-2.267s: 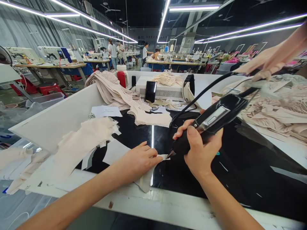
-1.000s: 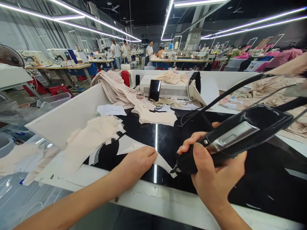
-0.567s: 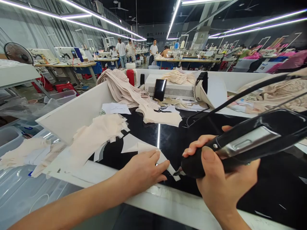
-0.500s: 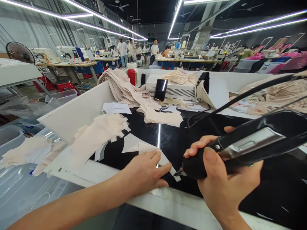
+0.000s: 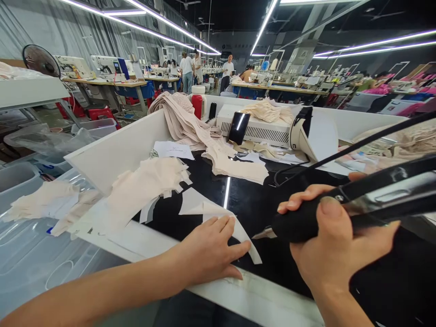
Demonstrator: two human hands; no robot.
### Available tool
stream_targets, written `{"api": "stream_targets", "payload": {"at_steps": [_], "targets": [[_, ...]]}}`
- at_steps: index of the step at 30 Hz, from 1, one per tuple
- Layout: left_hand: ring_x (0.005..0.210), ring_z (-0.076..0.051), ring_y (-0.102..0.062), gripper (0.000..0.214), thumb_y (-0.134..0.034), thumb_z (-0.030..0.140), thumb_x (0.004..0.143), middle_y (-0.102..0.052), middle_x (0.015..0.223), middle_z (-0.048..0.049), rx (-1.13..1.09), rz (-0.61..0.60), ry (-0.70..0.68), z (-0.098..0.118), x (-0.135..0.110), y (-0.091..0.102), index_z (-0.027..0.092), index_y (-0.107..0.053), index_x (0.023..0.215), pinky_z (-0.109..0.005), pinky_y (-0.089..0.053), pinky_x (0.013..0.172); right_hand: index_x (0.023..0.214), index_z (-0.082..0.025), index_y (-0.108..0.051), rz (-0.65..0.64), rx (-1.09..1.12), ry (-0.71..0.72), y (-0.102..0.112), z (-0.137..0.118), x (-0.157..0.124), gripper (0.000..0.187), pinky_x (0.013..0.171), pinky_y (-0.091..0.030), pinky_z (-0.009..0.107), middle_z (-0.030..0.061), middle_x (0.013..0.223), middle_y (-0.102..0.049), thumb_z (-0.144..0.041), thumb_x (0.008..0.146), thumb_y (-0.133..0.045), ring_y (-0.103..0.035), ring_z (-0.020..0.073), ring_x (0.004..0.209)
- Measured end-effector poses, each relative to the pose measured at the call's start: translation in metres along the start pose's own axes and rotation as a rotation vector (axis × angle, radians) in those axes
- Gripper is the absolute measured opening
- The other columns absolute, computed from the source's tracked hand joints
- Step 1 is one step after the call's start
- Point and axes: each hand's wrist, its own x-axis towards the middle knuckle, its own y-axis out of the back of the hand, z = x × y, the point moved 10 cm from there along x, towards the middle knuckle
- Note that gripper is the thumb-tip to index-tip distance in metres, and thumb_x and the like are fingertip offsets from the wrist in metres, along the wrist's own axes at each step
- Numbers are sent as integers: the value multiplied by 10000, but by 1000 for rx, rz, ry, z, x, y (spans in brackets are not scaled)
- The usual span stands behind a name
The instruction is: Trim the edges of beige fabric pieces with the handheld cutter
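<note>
My left hand (image 5: 214, 247) lies over a cream-coloured fabric piece (image 5: 191, 203), fingers stretched out and the thumb apart, pressing it to the black tabletop (image 5: 252, 200). Part of the piece is folded over, and its narrow, pale end (image 5: 254, 252) reaches out past my fingers. In my right hand (image 5: 335, 245) is a black corded hand tool (image 5: 306, 218), my fingers wrapped round its thick body. Its pointed metal tip (image 5: 265, 233) is close beside the right edge of that narrow end; whether they touch I cannot tell.
Stacked cream fabric pieces (image 5: 146, 184) lie left of my hand, with more fabric strips (image 5: 235, 161) behind. A phone (image 5: 239, 128) leans on a white vented box (image 5: 262, 131). White boards (image 5: 112, 152) wall the table. The tool's black cord (image 5: 357, 147) crosses at right. Several people stand farther off.
The tool has drawn back to the right, and its tip has moved from the strip's lower end to farther up beside its edge. My left hand stays on the fabric. The view has shifted slightly.
</note>
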Motion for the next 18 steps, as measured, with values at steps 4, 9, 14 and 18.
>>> {"api": "stream_targets", "payload": {"at_steps": [4, 9, 14, 18], "targets": [[1468, -445, -717, 714, -786, 711, 1037, -692, 1560, -317, -19, 11, 4, -1, -1, 0, 228, -693, 1555, -534, -634, 1167, 1200, -329, -655, -58, 18, -14, -10, 12, 4, 512, 484, -609, 333, -113, 755, -730, -331, 762, -920, -651, 170, 509], [1468, -452, -712, 702, -828, 683, 1019, -695, 1547, -323, -48, 35, 0, 0, -3, 0, 223, -707, 1536, -544, -636, 1163, 1198, -316, -630, -100, 10, 13, -12, 16, -1, 489, 506, -623, 330, -110, 782, -717, -319, 793, -904, -662, 153, 513], [1447, -469, -724, 711, -856, 674, 999, -679, 1571, -324, -61, 36, -2, -1, -3, -2, 230, -709, 1534, -565, -640, 1154, 1207, -310, -636, -115, 6, 4, -15, 18, 0, 469, 510, -629, 325, -104, 785, -725, -308, 824, -907, -667, 150, 525], [1464, -450, -716, 689, -852, 678, 1000, -686, 1563, -307, -67, 45, -1, -2, -3, -1, 237, -722, 1513, -547, -637, 1165, 1208, -322, -639, -108, 60, 16, -19, 20, 5, 483, 482, -603, 307, -105, 796, -721, -341, 814, -918, -657, 150, 522]]}}
